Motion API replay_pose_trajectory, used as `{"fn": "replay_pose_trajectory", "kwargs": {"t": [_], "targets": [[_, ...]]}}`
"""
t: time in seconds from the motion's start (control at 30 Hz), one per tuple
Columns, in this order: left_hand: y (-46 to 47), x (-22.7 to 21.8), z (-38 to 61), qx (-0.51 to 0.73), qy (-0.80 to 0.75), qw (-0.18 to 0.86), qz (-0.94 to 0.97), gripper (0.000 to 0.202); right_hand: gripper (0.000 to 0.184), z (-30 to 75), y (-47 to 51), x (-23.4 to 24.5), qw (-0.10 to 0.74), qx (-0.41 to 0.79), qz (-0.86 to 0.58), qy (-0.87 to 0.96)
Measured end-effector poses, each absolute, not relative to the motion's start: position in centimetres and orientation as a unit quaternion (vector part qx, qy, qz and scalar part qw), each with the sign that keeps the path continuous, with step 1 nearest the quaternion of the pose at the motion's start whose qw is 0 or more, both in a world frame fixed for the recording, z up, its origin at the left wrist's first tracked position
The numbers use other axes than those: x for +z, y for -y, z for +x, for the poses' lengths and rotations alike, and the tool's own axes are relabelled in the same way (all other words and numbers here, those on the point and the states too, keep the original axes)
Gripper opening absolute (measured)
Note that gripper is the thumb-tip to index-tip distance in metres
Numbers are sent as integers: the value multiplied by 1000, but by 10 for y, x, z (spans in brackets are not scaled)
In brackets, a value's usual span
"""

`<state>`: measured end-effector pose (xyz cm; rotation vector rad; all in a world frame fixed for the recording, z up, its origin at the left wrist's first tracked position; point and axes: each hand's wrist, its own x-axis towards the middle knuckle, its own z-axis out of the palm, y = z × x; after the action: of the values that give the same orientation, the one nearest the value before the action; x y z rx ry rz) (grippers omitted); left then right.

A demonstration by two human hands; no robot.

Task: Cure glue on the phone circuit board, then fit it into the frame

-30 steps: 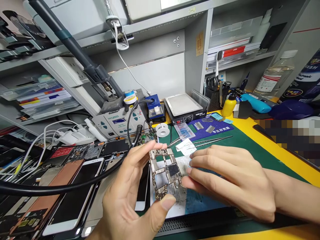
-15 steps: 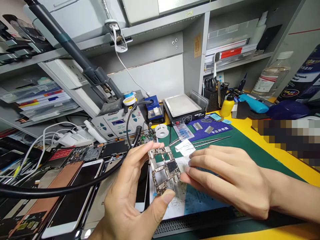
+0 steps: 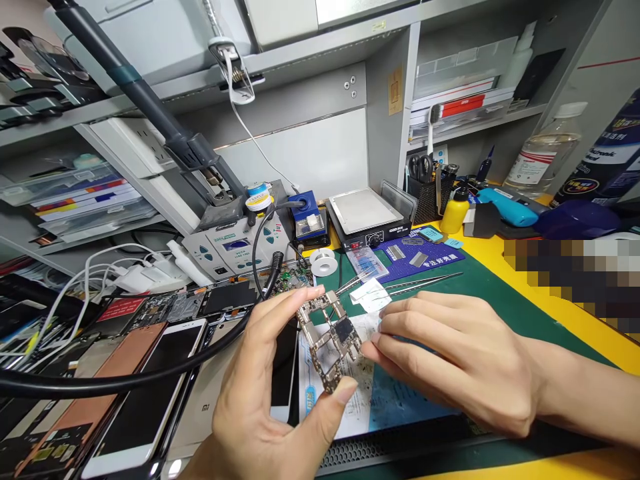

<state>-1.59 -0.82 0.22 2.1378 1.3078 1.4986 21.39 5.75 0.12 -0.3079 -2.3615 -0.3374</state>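
Between the thumb and fingertips of my left hand [image 3: 273,373] is a phone circuit board [image 3: 330,337], tilted and raised over the printed sheet [image 3: 357,407]. The board has cut-out openings, metal parts and a dark square chip. My right hand [image 3: 450,353] is at the board's right edge, its fingers curled and close together. Its thumb tip lies beside or against that edge; I cannot tell whether it touches. What those fingers hold, if anything, is hidden. Just beyond the hands lie a white paper piece [image 3: 371,295] and metal tweezers [image 3: 425,283] on the green mat [image 3: 520,333].
Several phones, including a white-framed one [image 3: 145,393], lie at left under a thick black cable [image 3: 200,367]. Behind stand a soldering station [image 3: 235,247], a solder spool [image 3: 324,262] and a heating plate [image 3: 367,210]. A yellow bottle [image 3: 455,212] is at right.
The circuit board has turned a little in my left hand and tilts more steeply. My left thumb has shifted slightly up and right. My right hand has barely moved.
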Motion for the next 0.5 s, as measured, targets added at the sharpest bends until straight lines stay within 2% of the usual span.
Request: {"fn": "replay_pose_trajectory", "kwargs": {"t": [0.4,0.5], "targets": [[8,3,-13,530,-444,128,711,68,5,212,-57,-1,389,-113,-158,900],[10,5,-13,547,-434,160,697,68,3,208,-54,7,428,8,-197,882]]}}
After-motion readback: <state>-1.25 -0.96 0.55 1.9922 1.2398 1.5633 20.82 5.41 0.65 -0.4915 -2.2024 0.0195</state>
